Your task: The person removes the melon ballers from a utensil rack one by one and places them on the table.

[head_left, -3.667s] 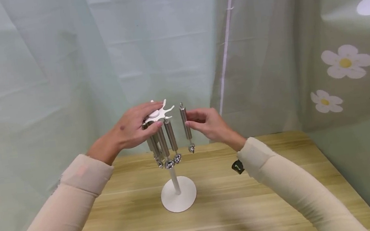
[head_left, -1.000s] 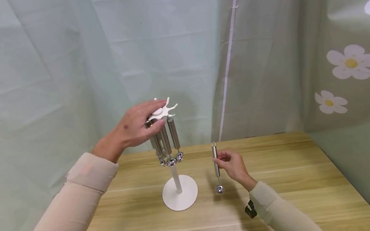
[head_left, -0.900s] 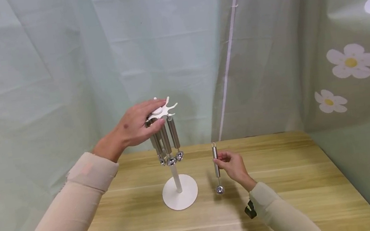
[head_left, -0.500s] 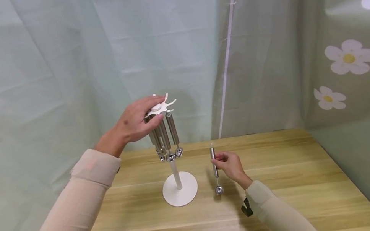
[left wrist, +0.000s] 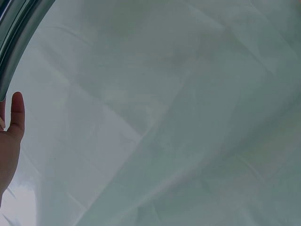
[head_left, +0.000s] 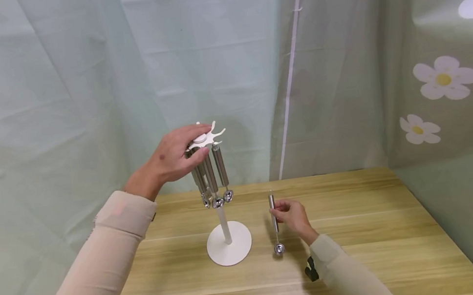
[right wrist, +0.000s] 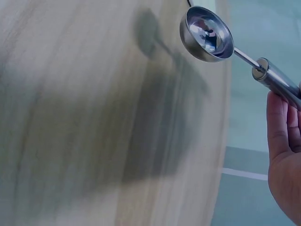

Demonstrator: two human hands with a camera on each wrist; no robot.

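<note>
A white stand [head_left: 229, 247] with a hook top [head_left: 206, 136] rises from the wooden table [head_left: 362, 230]; several steel utensils [head_left: 213, 175] hang from it. My left hand [head_left: 171, 158] rests over the hook top, fingers draped on the hanging handles. To the right of the base, my right hand [head_left: 291, 217] pinches a steel scoop [head_left: 275, 224] upright, bowl end down just above the table. The right wrist view shows the round scoop bowl [right wrist: 207, 34] and my fingers [right wrist: 282, 136] on the handle. In the left wrist view only my fingertip [left wrist: 16, 113] shows against a curtain.
Pale green curtains close in behind and left, and a flowered cloth [head_left: 445, 77] hangs at the right. A small black clip [head_left: 310, 271] sits at my right sleeve. The table's right edge runs near the flowered cloth.
My right hand has carried the scoop from beside the hook top down to the table, right of the base, lowering slightly in the last second. The left hand has stayed on the stand.
</note>
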